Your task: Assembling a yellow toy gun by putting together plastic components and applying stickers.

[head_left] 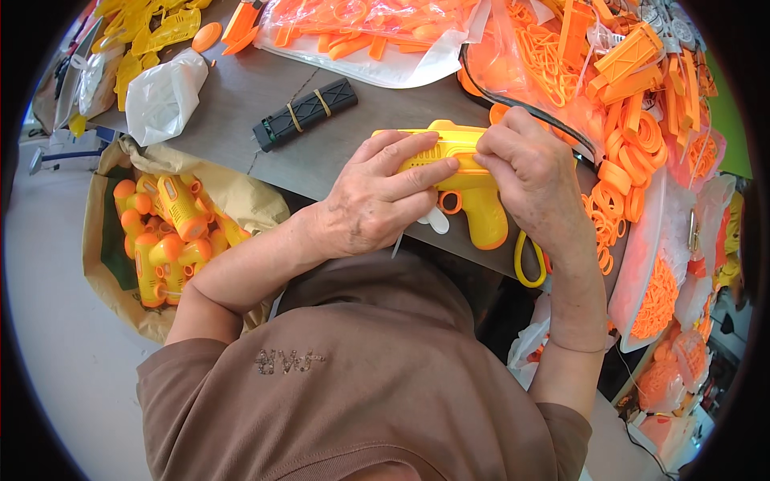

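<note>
A yellow toy gun (485, 212) with an orange trigger is held over the table's near edge, its grip hanging downward. My left hand (385, 188) wraps its fingers over the gun's left part. At the gun's right end my right hand (529, 164) is closed, thumb and bent fingers pinching against the body; any small part between them is hidden. Under the gun, close to my left hand, lies a small white piece (435, 220). Right of the grip a yellow loop (528, 260) hangs at the table edge.
A black block with tan rubber bands (305, 115) lies on the grey table (233, 88). Left of me, a paper sack (249, 196) holds several yellow and orange toy guns. Orange parts (630, 160) crowd the right side. A plastic bag of orange pieces (369, 40) lies at the back.
</note>
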A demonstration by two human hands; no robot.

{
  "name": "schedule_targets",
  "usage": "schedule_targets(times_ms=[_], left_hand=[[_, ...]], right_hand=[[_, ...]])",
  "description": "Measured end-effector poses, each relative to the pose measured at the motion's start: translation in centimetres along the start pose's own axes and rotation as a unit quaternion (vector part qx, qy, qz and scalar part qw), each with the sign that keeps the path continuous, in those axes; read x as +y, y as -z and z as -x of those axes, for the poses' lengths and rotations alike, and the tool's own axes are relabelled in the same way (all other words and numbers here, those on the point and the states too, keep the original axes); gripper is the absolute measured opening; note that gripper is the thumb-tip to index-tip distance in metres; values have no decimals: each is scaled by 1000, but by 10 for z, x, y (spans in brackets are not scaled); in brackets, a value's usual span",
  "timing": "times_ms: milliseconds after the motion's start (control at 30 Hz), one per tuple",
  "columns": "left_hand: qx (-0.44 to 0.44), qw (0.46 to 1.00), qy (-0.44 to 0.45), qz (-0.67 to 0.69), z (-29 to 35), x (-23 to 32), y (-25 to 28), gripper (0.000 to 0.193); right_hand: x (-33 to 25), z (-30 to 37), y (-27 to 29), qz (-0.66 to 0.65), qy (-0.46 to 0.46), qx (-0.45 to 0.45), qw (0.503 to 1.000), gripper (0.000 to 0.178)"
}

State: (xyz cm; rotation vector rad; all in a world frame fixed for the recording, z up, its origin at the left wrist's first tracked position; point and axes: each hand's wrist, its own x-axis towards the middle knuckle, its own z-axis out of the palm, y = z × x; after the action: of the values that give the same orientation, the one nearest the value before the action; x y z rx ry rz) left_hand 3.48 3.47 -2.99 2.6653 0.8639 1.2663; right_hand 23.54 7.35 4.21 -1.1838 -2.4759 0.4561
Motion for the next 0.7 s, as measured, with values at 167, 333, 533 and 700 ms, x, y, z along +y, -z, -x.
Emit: schedule_targets(times_ms=[167,333,533,700], left_hand=[[4,1000,-1,10,0,2,3,16],[81,925,246,276,-8,12,29,8],[108,696,449,550,-25,32,43,8],[63,703,463,536,-25,32,41,9]], right_hand=[[9,8,-4,-59,1,35,998,11],[-3,17,5,-107,-62,55,991,18],[-36,33,-4,-251,-25,110,961,19],[-54,27,-26,-420,-100,158,888,17]])
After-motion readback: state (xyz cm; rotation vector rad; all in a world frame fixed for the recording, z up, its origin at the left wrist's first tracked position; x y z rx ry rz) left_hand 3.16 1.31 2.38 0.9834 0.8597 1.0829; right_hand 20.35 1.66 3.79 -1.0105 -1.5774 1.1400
